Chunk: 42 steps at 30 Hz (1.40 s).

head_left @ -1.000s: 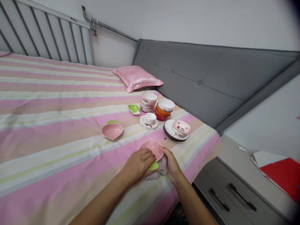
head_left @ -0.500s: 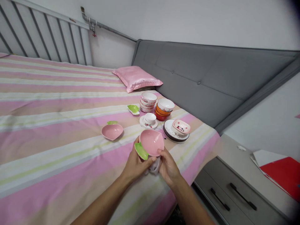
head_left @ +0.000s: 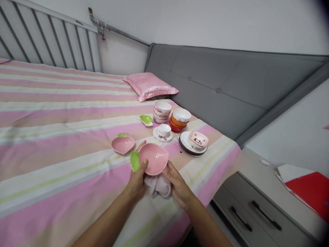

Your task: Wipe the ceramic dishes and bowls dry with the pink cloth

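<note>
A pink peach-shaped bowl (head_left: 153, 159) with a green leaf handle is tilted toward me above the bed. My left hand (head_left: 138, 179) grips its left side, thumb over the rim beside the leaf and a fingertip showing behind. On the right, my right hand (head_left: 178, 185) has its fingers behind the bowl's lower edge, closed on a greyish-lilac cloth (head_left: 159, 187) that bunches beneath the bowl. Some of those fingers are hidden. A second pink peach-shaped bowl (head_left: 122, 144) lies on the striped sheet to the left.
Beyond the hands stand stacked white bowls (head_left: 162, 112), orange and red bowls (head_left: 179, 120), small dishes on saucers (head_left: 163, 133), and plates (head_left: 193, 147) under a square pink dish (head_left: 198, 139). A green leaf-shaped dish (head_left: 146, 120) lies nearby. A grey nightstand (head_left: 259, 192) is at right.
The bowl has moved left and turned, so its leaf now points left. My left thumb has shifted onto its rim, and more cloth shows below.
</note>
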Each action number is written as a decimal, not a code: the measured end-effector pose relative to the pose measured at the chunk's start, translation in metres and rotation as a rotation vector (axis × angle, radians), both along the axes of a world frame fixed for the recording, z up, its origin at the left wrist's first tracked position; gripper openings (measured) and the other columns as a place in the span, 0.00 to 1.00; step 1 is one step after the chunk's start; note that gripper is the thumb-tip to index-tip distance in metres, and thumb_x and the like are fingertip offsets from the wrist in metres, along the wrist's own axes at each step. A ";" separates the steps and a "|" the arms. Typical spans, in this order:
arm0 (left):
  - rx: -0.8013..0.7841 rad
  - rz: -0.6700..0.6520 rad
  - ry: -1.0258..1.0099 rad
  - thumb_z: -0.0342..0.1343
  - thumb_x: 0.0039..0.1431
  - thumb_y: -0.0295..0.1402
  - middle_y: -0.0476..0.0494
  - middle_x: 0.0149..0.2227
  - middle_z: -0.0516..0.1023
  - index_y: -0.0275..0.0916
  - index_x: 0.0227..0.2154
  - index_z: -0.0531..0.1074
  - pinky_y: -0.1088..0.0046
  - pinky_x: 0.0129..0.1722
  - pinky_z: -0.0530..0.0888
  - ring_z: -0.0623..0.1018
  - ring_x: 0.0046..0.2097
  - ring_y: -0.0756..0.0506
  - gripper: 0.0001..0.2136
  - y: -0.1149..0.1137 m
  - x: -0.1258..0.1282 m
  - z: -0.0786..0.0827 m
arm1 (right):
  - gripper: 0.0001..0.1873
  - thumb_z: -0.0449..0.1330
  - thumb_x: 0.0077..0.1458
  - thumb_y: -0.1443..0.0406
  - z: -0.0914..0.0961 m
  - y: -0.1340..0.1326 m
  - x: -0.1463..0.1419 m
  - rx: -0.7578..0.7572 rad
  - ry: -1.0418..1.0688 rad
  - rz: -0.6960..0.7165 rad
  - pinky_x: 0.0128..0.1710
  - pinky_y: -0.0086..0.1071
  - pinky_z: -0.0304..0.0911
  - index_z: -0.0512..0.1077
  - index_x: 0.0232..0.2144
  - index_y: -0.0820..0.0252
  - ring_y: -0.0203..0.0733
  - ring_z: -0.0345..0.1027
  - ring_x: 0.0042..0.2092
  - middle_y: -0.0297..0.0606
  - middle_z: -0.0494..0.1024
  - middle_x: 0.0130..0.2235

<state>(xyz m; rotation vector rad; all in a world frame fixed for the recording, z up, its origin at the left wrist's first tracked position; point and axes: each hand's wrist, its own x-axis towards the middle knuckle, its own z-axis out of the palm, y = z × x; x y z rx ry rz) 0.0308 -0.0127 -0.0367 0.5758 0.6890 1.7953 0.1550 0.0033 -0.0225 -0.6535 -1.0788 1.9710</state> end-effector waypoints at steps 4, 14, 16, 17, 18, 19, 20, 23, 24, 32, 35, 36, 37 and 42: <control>-0.036 0.052 -0.067 0.56 0.54 0.41 0.46 0.47 0.74 0.46 0.52 0.65 0.65 0.52 0.68 0.71 0.53 0.43 0.22 0.008 -0.009 -0.007 | 0.24 0.63 0.42 0.68 -0.004 0.008 0.007 -0.140 -0.160 -0.045 0.37 0.28 0.63 0.66 0.44 0.59 0.39 0.70 0.39 0.36 0.76 0.39; -0.092 0.250 -0.135 0.61 0.49 0.38 0.54 0.32 0.77 0.44 0.35 0.73 0.76 0.41 0.71 0.77 0.39 0.49 0.10 0.013 -0.016 0.004 | 0.32 0.65 0.38 0.62 0.007 0.051 0.053 0.074 -0.133 -1.069 0.33 0.26 0.65 0.62 0.48 0.55 0.34 0.69 0.35 0.33 0.73 0.39; -0.081 0.239 -0.159 0.61 0.49 0.37 0.54 0.31 0.77 0.44 0.35 0.72 0.77 0.38 0.71 0.77 0.37 0.49 0.09 0.012 -0.014 0.004 | 0.35 0.64 0.40 0.61 0.008 0.054 0.059 0.157 -0.140 -1.170 0.34 0.27 0.66 0.59 0.52 0.55 0.35 0.70 0.38 0.37 0.72 0.44; -0.084 0.229 -0.166 0.61 0.49 0.37 0.54 0.30 0.76 0.44 0.34 0.72 0.77 0.37 0.71 0.77 0.36 0.49 0.09 0.012 -0.013 0.004 | 0.37 0.64 0.41 0.61 0.006 0.054 0.059 0.167 -0.169 -1.168 0.35 0.28 0.66 0.58 0.54 0.56 0.36 0.70 0.39 0.39 0.71 0.46; -0.092 0.216 -0.169 0.61 0.49 0.36 0.54 0.29 0.76 0.43 0.34 0.72 0.78 0.36 0.71 0.77 0.35 0.49 0.09 0.011 -0.012 0.004 | 0.37 0.63 0.41 0.61 0.004 0.052 0.057 0.166 -0.207 -1.137 0.36 0.30 0.67 0.57 0.55 0.57 0.38 0.70 0.41 0.42 0.71 0.48; -0.106 0.198 -0.170 0.61 0.49 0.36 0.54 0.28 0.76 0.43 0.34 0.72 0.77 0.36 0.71 0.77 0.34 0.49 0.09 0.010 -0.011 0.003 | 0.38 0.63 0.42 0.61 0.001 0.050 0.053 0.163 -0.251 -1.096 0.37 0.32 0.67 0.57 0.56 0.58 0.39 0.70 0.42 0.44 0.71 0.49; -0.122 0.176 -0.173 0.61 0.49 0.36 0.54 0.27 0.76 0.43 0.33 0.72 0.77 0.36 0.72 0.77 0.33 0.49 0.09 0.009 -0.010 0.003 | 0.38 0.62 0.44 0.60 -0.001 0.048 0.048 0.174 -0.291 -1.048 0.38 0.33 0.68 0.56 0.56 0.58 0.41 0.70 0.43 0.45 0.71 0.49; -0.202 0.040 -0.190 0.61 0.50 0.38 0.50 0.28 0.77 0.42 0.33 0.73 0.72 0.40 0.72 0.78 0.35 0.45 0.09 0.005 -0.008 0.003 | 0.35 0.60 0.48 0.60 -0.005 0.038 0.033 0.282 -0.368 -0.928 0.42 0.36 0.67 0.55 0.57 0.59 0.43 0.70 0.45 0.48 0.72 0.49; -0.233 -0.030 -0.202 0.60 0.50 0.39 0.49 0.29 0.78 0.42 0.34 0.73 0.70 0.42 0.72 0.78 0.37 0.44 0.09 0.003 -0.007 0.004 | 0.34 0.59 0.49 0.60 -0.005 0.035 0.029 0.333 -0.389 -0.903 0.44 0.37 0.66 0.55 0.57 0.60 0.43 0.70 0.46 0.48 0.71 0.49; -0.147 -0.423 -0.156 0.54 0.57 0.38 0.45 0.36 0.79 0.41 0.38 0.72 0.64 0.47 0.71 0.78 0.41 0.44 0.09 -0.001 0.007 0.004 | 0.32 0.55 0.56 0.62 -0.005 0.005 0.007 0.625 -0.511 -0.536 0.42 0.32 0.67 0.50 0.60 0.60 0.41 0.70 0.46 0.49 0.71 0.51; -0.137 -0.506 -0.138 0.51 0.59 0.42 0.40 0.37 0.80 0.36 0.37 0.73 0.62 0.48 0.70 0.78 0.44 0.41 0.14 0.001 0.009 0.001 | 0.34 0.55 0.56 0.62 -0.003 -0.005 0.006 0.717 -0.537 -0.268 0.44 0.33 0.66 0.47 0.61 0.58 0.43 0.70 0.48 0.47 0.71 0.52; -0.132 -0.512 -0.138 0.49 0.59 0.43 0.39 0.37 0.80 0.35 0.37 0.74 0.62 0.48 0.70 0.77 0.45 0.40 0.16 0.002 0.009 0.000 | 0.34 0.55 0.56 0.61 -0.001 -0.006 0.007 0.731 -0.532 -0.230 0.45 0.34 0.65 0.47 0.62 0.57 0.44 0.69 0.49 0.46 0.71 0.53; -0.123 -0.505 -0.140 0.49 0.59 0.44 0.38 0.37 0.80 0.35 0.37 0.74 0.62 0.49 0.70 0.77 0.45 0.39 0.17 0.003 0.008 -0.001 | 0.32 0.53 0.57 0.61 0.000 -0.007 0.008 0.729 -0.525 -0.218 0.47 0.35 0.64 0.48 0.61 0.56 0.44 0.68 0.50 0.45 0.71 0.53; -0.112 -0.417 -0.155 0.49 0.59 0.45 0.39 0.40 0.79 0.39 0.45 0.72 0.60 0.49 0.70 0.77 0.46 0.39 0.18 0.005 0.007 0.000 | 0.20 0.51 0.58 0.61 0.000 0.001 0.011 0.730 -0.665 -0.494 0.41 0.35 0.65 0.61 0.52 0.58 0.43 0.70 0.45 0.43 0.76 0.44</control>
